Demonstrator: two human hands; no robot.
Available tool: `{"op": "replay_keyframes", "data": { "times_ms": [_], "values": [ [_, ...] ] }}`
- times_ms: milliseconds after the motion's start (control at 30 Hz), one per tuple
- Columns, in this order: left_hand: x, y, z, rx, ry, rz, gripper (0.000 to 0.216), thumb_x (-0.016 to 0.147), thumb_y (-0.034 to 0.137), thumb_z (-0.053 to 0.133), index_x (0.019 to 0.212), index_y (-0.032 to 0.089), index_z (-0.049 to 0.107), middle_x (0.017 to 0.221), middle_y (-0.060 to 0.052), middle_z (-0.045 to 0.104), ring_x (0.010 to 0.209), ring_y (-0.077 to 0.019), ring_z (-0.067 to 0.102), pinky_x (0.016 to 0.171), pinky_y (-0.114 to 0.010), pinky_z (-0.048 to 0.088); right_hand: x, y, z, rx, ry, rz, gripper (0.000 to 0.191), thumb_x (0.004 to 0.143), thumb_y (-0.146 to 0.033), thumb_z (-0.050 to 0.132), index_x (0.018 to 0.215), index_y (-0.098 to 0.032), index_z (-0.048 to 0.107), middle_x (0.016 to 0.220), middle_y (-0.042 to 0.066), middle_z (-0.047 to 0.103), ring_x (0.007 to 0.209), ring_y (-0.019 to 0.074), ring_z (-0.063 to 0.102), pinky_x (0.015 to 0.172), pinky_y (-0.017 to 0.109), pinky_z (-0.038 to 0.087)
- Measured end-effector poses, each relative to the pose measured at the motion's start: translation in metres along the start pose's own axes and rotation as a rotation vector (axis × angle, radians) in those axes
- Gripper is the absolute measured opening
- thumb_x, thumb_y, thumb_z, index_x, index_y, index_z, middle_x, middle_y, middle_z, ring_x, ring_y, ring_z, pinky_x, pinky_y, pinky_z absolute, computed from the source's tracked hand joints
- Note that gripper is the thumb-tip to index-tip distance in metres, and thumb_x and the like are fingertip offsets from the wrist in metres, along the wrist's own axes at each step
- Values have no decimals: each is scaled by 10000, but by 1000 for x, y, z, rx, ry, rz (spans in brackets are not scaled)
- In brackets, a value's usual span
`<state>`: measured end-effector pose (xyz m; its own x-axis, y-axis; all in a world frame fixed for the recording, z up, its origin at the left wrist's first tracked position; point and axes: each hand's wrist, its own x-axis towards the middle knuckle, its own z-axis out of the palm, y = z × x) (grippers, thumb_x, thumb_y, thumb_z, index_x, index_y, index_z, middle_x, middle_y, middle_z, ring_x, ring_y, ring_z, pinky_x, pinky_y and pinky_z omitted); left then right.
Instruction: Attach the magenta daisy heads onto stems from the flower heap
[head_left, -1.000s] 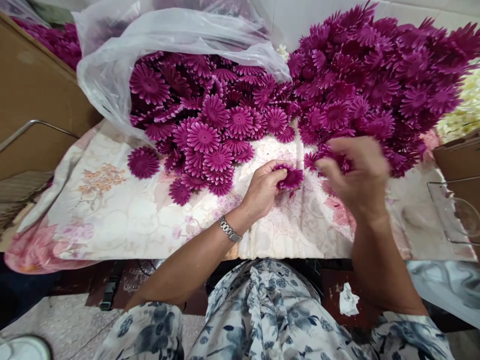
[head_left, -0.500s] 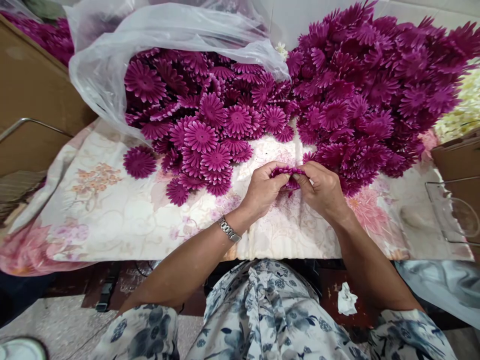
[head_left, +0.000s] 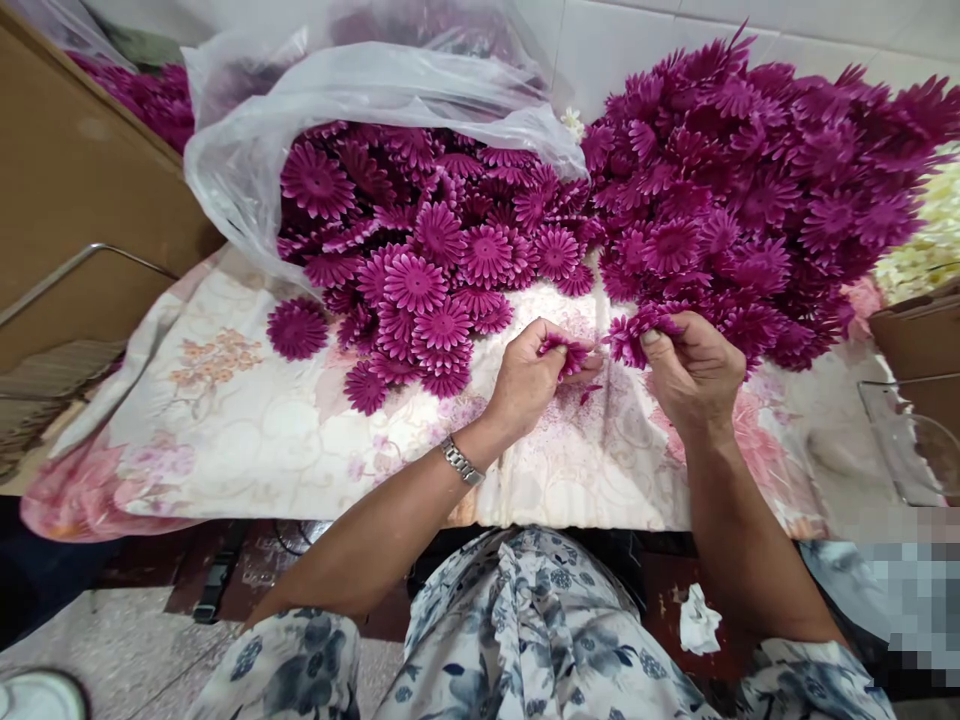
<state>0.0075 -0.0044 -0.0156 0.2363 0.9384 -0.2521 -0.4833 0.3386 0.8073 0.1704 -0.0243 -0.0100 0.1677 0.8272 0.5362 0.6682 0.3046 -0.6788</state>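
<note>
The left hand (head_left: 529, 375) pinches a small purple flower piece (head_left: 571, 354) over a floral tablecloth (head_left: 247, 420). Just beside it, the right hand (head_left: 694, 370) grips another purple flower (head_left: 634, 332) at the edge of a large flower heap (head_left: 750, 190). More flowers spill from a plastic bag (head_left: 360, 90) behind the left hand.

Pixelated patch (head_left: 900, 590), perhaps fabric

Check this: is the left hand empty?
No, the left hand pinches a purple flower piece between its fingertips, above the floral cloth.
</note>
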Motion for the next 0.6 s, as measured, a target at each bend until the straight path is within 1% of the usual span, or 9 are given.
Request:
{"op": "replay_keyframes", "data": {
  "times_ms": [100, 167, 233, 300, 400, 467, 533, 600],
  "values": [
    [0, 0, -1, 53, -6, 33, 58, 724, 142, 614, 694, 142, 564, 629, 23, 617, 534, -94, 610, 544, -243, 538, 0, 2, -2, 9, 4, -1, 133, 834, -311, 594, 823, -184, 633, 702, -8, 599, 615, 110, 543, 567, 255, 413],
    [0, 1, -2, 85, -17, 35, 148, 700, 231, 685, 675, 147, 567, 565, 26, 599, 475, -119, 610, 475, -246, 520, 0, 2, -3, 8, -17, 10, 141, 833, -318, 592, 820, -183, 630, 692, -10, 589, 607, 107, 533, 549, 250, 402],
    [0, 1, -4, 123, -35, 35, 239, 687, 328, 720, 653, 157, 557, 510, 27, 585, 413, -136, 594, 404, -237, 471, 0, 1, -3, 20, -37, 22, 146, 832, -321, 590, 809, -182, 627, 677, -12, 574, 597, 103, 523, 526, 240, 387],
    [0, 1, -6, 173, -46, 47, 303, 680, 409, 730, 633, 164, 557, 477, 30, 573, 358, -121, 554, 354, -218, 403, 0, -1, -3, 46, -58, 34, 149, 831, -321, 588, 794, -180, 622, 659, -17, 555, 585, 98, 510, 506, 231, 372],
    [2, 1, -9, 226, -6, 34, 369, 667, 485, 729, 585, 175, 548, 439, 45, 533, 307, -73, 458, 319, -203, 289, -2, -3, -2, 125, -103, 70, 159, 826, -325, 600, 764, -180, 612, 629, -28, 520, 552, 83, 473, 484, 220, 349],
    [3, 1, -9, 261, 58, 32, 445, 664, 523, 719, 504, 180, 485, 385, 60, 450, 294, -50, 394, 324, -204, 224, -3, -3, -2, 236, -139, 121, 165, 825, -336, 609, 762, -184, 612, 614, -36, 506, 534, 76, 454, 474, 215, 348],
    [4, 2, -9, 308, 105, 55, 536, 706, 567, 662, 433, 183, 406, 340, 59, 369, 292, -39, 345, 342, -215, 188, -3, -3, -1, 371, -164, 173, 159, 823, -343, 616, 771, -193, 618, 621, -36, 516, 538, 77, 464, 482, 216, 372],
    [4, 4, -8, 333, 99, 61, 591, 785, 585, 563, 393, 185, 373, 317, 44, 337, 292, -39, 314, 356, -227, 186, -2, -2, -1, 476, -196, 186, 145, 817, -342, 624, 782, -201, 631, 666, -23, 553, 578, 89, 502, 513, 227, 412]
  ]
}}
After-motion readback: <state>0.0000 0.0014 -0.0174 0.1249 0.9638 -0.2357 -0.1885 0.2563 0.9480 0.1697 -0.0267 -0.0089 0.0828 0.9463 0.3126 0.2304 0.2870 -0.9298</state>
